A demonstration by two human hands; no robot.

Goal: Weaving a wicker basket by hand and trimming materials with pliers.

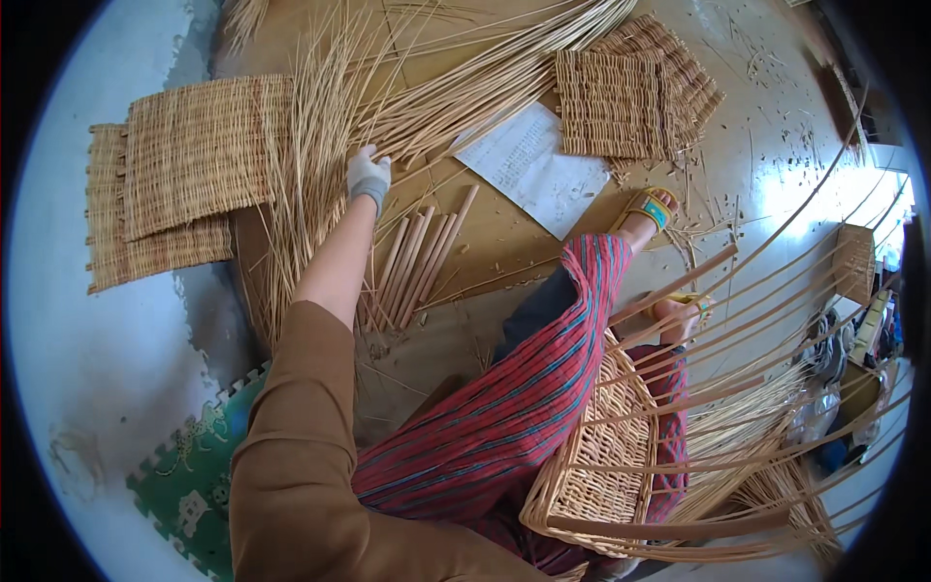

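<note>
My left hand (369, 177), in a white glove, stretches forward to the near ends of a bundle of long thin wicker rods (465, 107). Its fingers are curled in among the rods and look closed on some of them. On my lap a partly woven wicker basket (603, 454) lies tilted, its long bare stakes fanning out to the right. Under the basket's lower edge shows a pale patch (621, 568) that may be my gloved right hand; its fingers are hidden. Several short thick wooden sticks (419, 267) lie beside my left forearm.
Woven wicker panels (204, 155) are stacked at the left, and more panels (616, 102) lie at the far right of the board. A written paper sheet (538, 165) lies between. My sandalled foot (652, 208) rests near it. More loose rods (747, 441) lie beneath the stakes.
</note>
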